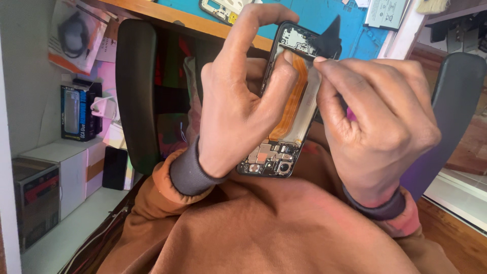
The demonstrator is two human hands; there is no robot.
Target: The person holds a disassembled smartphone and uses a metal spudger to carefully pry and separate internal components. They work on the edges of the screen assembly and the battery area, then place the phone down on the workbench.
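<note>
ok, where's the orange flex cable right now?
In the head view, centre frame: the orange flex cable runs down the middle of the opened phone, between the left hand and right hand, above the brown sweatshirt.

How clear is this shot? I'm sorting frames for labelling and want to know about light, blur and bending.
Head view: soft daylight, brightest at the right edge, no harsh glare; the opened phone and both hands, left hand and right hand, are fairly sharp; the boxes at left look softer; the wide lens bends the chair and desk edge.
</note>
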